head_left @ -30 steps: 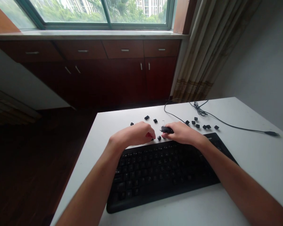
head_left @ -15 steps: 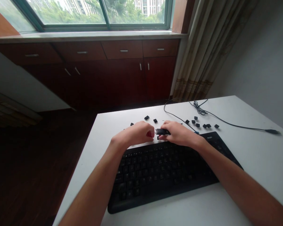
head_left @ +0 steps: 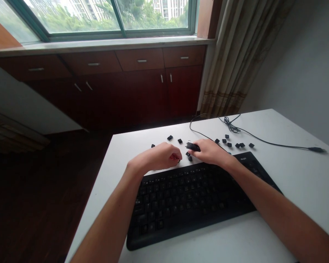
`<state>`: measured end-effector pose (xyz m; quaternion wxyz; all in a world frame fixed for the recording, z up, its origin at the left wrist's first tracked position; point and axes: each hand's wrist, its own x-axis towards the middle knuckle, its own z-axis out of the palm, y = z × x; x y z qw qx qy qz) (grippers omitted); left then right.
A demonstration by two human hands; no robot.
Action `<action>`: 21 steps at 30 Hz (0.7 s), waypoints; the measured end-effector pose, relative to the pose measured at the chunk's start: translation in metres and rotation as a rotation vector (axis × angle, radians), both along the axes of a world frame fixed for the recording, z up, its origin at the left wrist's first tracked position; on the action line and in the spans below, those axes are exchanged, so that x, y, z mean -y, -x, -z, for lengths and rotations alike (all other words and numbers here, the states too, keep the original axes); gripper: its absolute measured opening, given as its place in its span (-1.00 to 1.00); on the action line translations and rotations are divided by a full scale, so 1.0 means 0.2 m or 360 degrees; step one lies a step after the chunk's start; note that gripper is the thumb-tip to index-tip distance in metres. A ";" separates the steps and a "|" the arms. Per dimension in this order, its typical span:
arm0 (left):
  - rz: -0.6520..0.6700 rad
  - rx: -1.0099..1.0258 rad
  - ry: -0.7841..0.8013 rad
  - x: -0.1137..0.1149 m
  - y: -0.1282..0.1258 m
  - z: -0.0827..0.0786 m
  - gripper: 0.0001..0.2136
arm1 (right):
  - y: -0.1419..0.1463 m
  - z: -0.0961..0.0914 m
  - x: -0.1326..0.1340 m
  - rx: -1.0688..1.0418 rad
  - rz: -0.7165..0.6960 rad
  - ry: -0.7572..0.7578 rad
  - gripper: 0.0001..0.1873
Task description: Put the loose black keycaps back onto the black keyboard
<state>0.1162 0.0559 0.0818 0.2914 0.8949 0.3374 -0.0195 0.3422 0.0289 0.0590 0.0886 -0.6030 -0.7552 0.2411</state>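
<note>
My right hand (head_left: 208, 150) is closed around a short black tool (head_left: 193, 147) with thin wire-like prongs at its left end, which looks like a keycap puller. To its left, my left hand (head_left: 166, 156) is curled into a pinch just beyond the keyboard's back edge. A bit of a dark keycap (head_left: 178, 161) shows at its fingertips; the rest is hidden. Two loose keycaps (head_left: 190, 158) lie on the table between my hands. The black keyboard (head_left: 178, 197) lies below my wrists, and my right forearm covers part of it.
Several loose keycaps (head_left: 229, 145) are scattered at the back right, with others (head_left: 170, 137) behind my hands. A black cable (head_left: 274, 145) with a coiled bundle runs across the white table (head_left: 298, 171) to a plug (head_left: 317, 149). Cabinets (head_left: 142, 87) stand beyond the table.
My hands have drawn apart slightly, the right one moving rightward with the black tool. Keycaps between them now show more fully. The view has shifted a little.
</note>
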 end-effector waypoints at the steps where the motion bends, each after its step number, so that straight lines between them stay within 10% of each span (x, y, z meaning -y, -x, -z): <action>1: 0.0008 0.0009 -0.0013 0.00 0.00 0.00 -0.74 | 0.00 -0.01 0.00 -0.0002 0.0001 -0.0009 -0.70; 21: -0.0107 0.0049 -0.0030 -0.03 0.01 0.06 -0.76 | -0.04 -0.06 0.02 -0.0099 -0.0351 0.0103 -0.83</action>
